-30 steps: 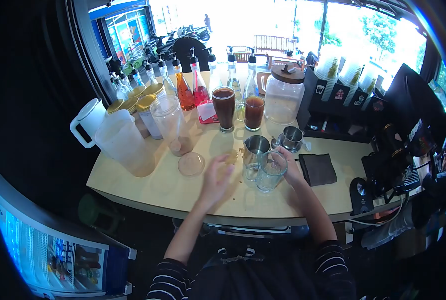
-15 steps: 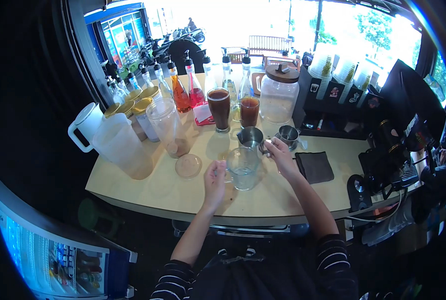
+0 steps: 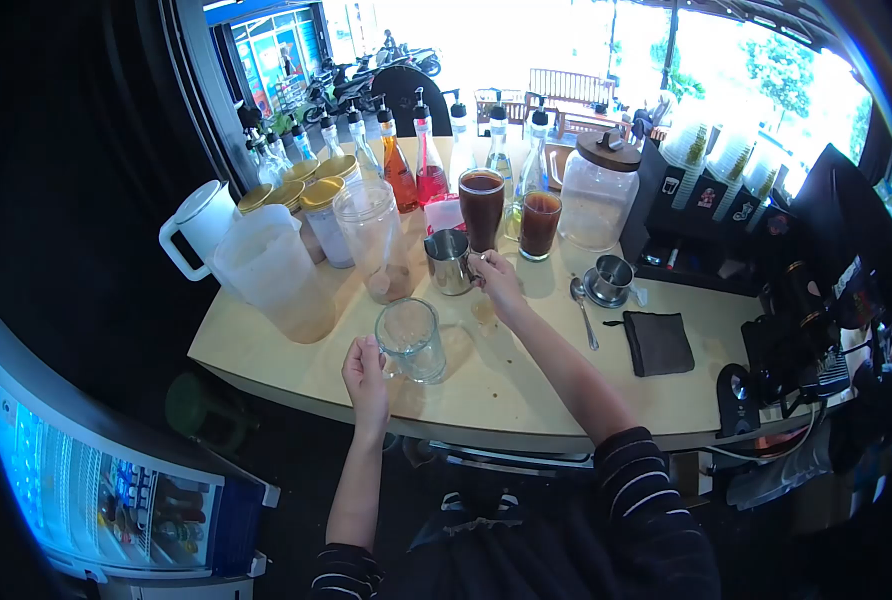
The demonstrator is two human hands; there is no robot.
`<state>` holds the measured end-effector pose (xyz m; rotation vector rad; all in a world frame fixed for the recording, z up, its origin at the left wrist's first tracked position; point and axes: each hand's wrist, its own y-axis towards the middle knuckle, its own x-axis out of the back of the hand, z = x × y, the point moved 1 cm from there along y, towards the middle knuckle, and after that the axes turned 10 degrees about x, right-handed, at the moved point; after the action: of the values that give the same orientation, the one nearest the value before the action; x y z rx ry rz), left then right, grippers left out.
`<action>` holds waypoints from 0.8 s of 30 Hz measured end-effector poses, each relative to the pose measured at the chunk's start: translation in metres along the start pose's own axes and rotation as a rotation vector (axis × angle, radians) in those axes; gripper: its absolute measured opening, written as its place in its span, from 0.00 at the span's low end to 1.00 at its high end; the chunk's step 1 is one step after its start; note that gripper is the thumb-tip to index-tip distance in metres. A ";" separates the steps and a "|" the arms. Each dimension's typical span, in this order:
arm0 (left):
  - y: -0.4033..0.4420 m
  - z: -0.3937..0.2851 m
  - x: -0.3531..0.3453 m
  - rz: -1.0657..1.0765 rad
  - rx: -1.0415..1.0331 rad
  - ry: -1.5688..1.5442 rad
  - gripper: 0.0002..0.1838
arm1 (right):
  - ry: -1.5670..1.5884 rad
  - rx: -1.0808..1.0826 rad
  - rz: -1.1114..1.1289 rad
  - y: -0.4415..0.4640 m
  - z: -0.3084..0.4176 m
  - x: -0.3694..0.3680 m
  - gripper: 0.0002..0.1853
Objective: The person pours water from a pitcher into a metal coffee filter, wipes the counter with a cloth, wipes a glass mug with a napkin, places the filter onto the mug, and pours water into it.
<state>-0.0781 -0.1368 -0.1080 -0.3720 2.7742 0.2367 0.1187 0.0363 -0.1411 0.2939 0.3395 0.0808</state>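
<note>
My left hand (image 3: pixel 366 378) is closed round the handle of a clear glass mug (image 3: pixel 418 350), near the front of the counter. The mug looks empty and tilts slightly. Farther back, my right hand (image 3: pixel 499 285) grips the handle of a steel milk pitcher (image 3: pixel 450 268), held upright or standing; I cannot tell whether its base touches the counter. Just behind the pitcher stand a tall glass of dark brown drink (image 3: pixel 482 212) and a shorter glass of reddish-brown drink (image 3: pixel 539 228). A clear plastic jar (image 3: pixel 371 235) is left of the pitcher.
A metal drip filter (image 3: pixel 609 280), a spoon (image 3: pixel 587 318) and a dark folded cloth (image 3: pixel 659 343) lie to the right. Pump bottles of syrup (image 3: pixel 399 175) line the back. A cloudy pitcher (image 3: pixel 266 270), a lidded jar (image 3: pixel 598 205) and a cup rack (image 3: pixel 701 215) stand around.
Both hands have moved left, carrying the glass mug and the steel pitcher. The spoon and drip filter now show clear of my right hand. The view has shifted slightly.
</note>
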 end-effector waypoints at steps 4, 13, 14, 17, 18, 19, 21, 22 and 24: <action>0.004 0.001 -0.002 0.002 0.014 0.009 0.13 | -0.058 -0.028 -0.029 -0.002 -0.001 -0.004 0.08; 0.007 0.002 -0.060 0.074 0.070 -0.089 0.15 | -0.862 0.215 0.071 -0.067 0.073 0.069 0.24; 0.007 0.004 -0.064 0.089 0.072 -0.097 0.15 | -1.050 0.370 0.062 -0.083 0.090 0.091 0.26; 0.009 0.014 -0.077 0.152 0.085 -0.117 0.15 | -1.547 0.297 -0.226 -0.134 0.125 0.165 0.33; 0.010 0.019 -0.082 0.157 0.096 -0.113 0.15 | -1.746 0.192 -0.329 -0.151 0.131 0.184 0.36; 0.011 0.024 -0.087 0.162 0.105 -0.108 0.15 | -1.755 0.201 -0.337 -0.165 0.136 0.194 0.36; 0.012 0.029 -0.097 0.202 0.106 -0.128 0.15 | -1.798 -0.210 -0.295 -0.188 0.138 0.208 0.39; 0.011 0.030 -0.102 0.233 0.114 -0.139 0.15 | -1.802 -0.205 -0.303 -0.192 0.139 0.210 0.39; 0.008 0.029 -0.112 0.240 0.112 -0.145 0.15 | -1.753 -0.097 -0.209 -0.198 0.136 0.215 0.33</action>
<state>0.0297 -0.0977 -0.0952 0.0072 2.6706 0.1566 0.3730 -0.1619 -0.1460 0.1442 -1.3707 -0.3668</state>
